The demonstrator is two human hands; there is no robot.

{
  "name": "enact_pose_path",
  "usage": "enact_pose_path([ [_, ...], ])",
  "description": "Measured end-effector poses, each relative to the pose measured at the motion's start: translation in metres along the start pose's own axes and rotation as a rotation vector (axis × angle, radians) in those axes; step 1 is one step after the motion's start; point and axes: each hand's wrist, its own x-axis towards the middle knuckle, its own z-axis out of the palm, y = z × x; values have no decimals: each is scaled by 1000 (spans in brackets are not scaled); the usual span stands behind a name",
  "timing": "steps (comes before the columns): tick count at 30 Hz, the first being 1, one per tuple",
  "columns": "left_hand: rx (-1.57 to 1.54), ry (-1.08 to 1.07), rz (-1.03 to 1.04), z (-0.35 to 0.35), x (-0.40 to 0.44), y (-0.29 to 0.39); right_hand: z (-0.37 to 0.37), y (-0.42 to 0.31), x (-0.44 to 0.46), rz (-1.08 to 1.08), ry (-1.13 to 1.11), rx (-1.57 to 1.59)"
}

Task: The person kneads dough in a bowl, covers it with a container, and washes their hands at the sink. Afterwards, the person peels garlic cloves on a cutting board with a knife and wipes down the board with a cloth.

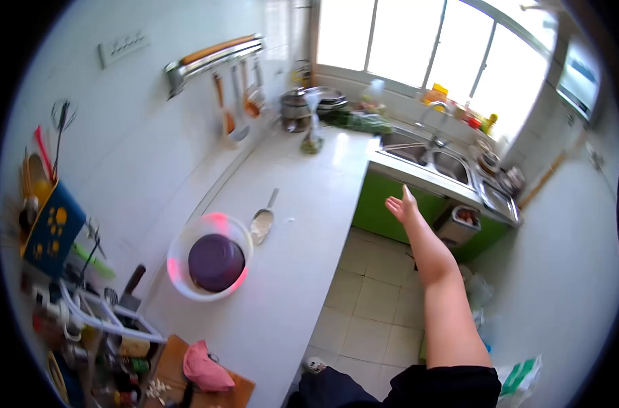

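Observation:
My right hand [404,205] reaches forward over the floor, in front of the green cabinet below the sink. Its fingers are stretched out and it holds nothing. My left hand is out of view. To the left, on the white counter, a round purple mass like dough [216,262] sits in a translucent bowl with pink patches [176,270]. Beside the bowl lies a metal scoop [262,223] with pale powder in it. The double sink [426,165] with its faucet [434,141] is beyond my hand.
At the lower left are a cutting board [170,360] with a pink cloth-like item [207,367], a cleaver [131,291] and a blue utensil holder [53,228]. A pot [296,110] and leafy greens [360,122] stand at the far corner. A bin [459,226] hangs by the cabinet.

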Motion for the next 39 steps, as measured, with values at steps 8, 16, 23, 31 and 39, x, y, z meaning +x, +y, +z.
enact_pose_path([
  [8, 72, 477, 216, 152, -35, 66, 38, 212, -132, -25, -803, -1062],
  [16, 16, 577, 219, 105, -64, 35, 139, 389, -441, -883, -1913, -1137],
  [23, -24, 644, 235, 31, -88, 38, 171, 475, -443, -760, -1675, -1221],
  [31, 1434, 588, 589, -13, 39, 62, 195, 453, -443, -1369, -1379, -1656],
  [39, 1642, 256, 518, -22, -3, 35, 194, 535, -535, -932, -1752, -1702],
])
